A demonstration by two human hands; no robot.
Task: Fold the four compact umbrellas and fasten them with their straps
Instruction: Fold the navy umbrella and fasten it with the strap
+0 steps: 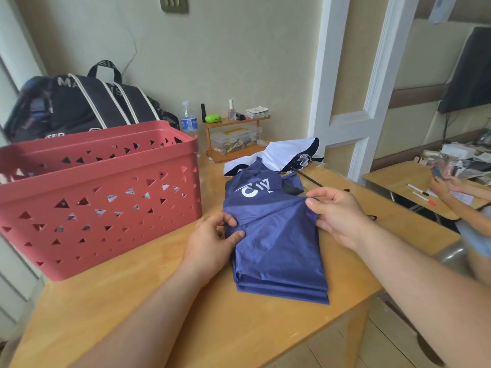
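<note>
Navy-blue fabric of the blue umbrella (276, 235) is lying collapsed on the wooden table (186, 301), directly in front of the person, its panels being gathered into pleats. The left hand (212, 240) is pinching a fold at the canopy's left edge between thumb and fingers; the right hand (337, 216) is gripping the opposite edge in a closed pinch. Judged step: flattening and aligning panels before rolling. The next move is probably calling for wrapping the pleats around the shaft and finding the strap, which is not visible. A white umbrella (284, 154), unfolded, is lying just behind, touching the blue one and crowding its far end. A red basket (101, 197) is standing close at the left, limiting elbow room.
</note>
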